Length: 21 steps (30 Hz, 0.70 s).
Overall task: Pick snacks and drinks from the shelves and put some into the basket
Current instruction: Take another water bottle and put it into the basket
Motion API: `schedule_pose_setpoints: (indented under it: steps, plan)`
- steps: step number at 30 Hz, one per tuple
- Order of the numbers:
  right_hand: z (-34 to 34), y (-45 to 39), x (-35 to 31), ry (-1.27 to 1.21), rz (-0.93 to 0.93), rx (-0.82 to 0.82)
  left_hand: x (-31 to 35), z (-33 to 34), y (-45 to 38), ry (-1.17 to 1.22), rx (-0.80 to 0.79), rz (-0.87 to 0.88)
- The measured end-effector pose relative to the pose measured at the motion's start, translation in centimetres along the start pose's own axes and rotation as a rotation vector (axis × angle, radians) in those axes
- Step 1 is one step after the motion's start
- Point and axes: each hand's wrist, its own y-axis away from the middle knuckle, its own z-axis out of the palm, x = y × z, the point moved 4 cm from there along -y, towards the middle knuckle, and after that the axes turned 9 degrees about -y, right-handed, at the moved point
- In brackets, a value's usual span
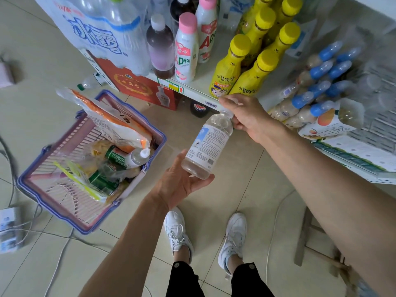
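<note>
A clear bottle with a white and blue label (206, 144) hangs tilted over the floor between my hands. My right hand (246, 116) grips its neck and cap from above. Under its base, my left hand (180, 183) cups it with the palm up. To the left on the floor sits the purple and pink basket (32, 181). Inside it lie an orange and white snack bag (113, 121), green cans (113, 156), a small clear bottle (138, 157) and other packets. The low shelf (199, 91) stands just beyond my right hand.
On the shelf stand yellow-capped bottles (231, 67), pink-capped milk drinks (185, 52), a dark purple drink (160, 48) and packed water (107, 33). Blue-capped bottles in plastic wrap (315, 86) lie at right. A red box (137, 86), cables (62, 249) and my white shoes (177, 230) are on the tiled floor.
</note>
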Motion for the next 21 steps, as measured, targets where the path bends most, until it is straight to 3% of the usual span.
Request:
schedule_pose_setpoints:
  steps: [7,14,21]
  plan:
    - [0.9,0.1,-0.4,-0.118,0.081,-0.063,0.1,-0.3,0.3,-0.01,-0.042,-0.032]
    - [1.5,-0.7,-0.3,-0.031,-0.067,-0.055,0.2,-0.4,0.3,0.058,-0.075,0.025]
    - [2.2,-0.8,-0.2,-0.017,-0.102,-0.029,0.2,-0.5,0.2,0.08,-0.051,0.022]
